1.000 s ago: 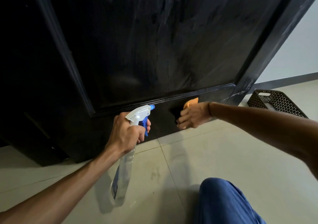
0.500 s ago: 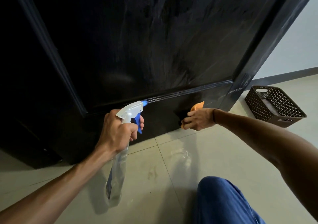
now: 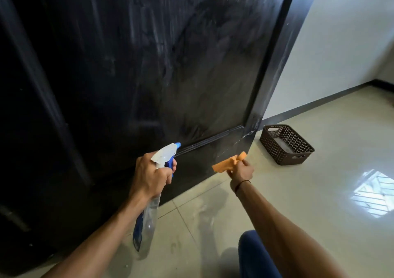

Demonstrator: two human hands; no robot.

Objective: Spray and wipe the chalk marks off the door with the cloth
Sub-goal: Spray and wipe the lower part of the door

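The black door (image 3: 174, 68) fills the left and middle of the view, its panel smeared with pale streaks and wet patches. Faint white marks show at its lower right corner (image 3: 245, 140). My left hand (image 3: 150, 176) grips a clear spray bottle (image 3: 149, 218) with a white head and blue trigger, nozzle pointing at the door's bottom rail. My right hand (image 3: 241, 170) holds a crumpled orange cloth (image 3: 229, 162) just off the door's lower right corner, not touching it.
A dark brown woven basket (image 3: 285, 144) sits on the tiled floor (image 3: 309, 192) right of the door. My knee in blue trousers (image 3: 253, 254) is at the bottom. A white wall (image 3: 341, 43) with a dark skirting runs behind.
My right hand has pulled the cloth off the door's bottom rail and moved it right, clear of the surface. The view has swung up and right. The left hand keeps the bottle aimed.
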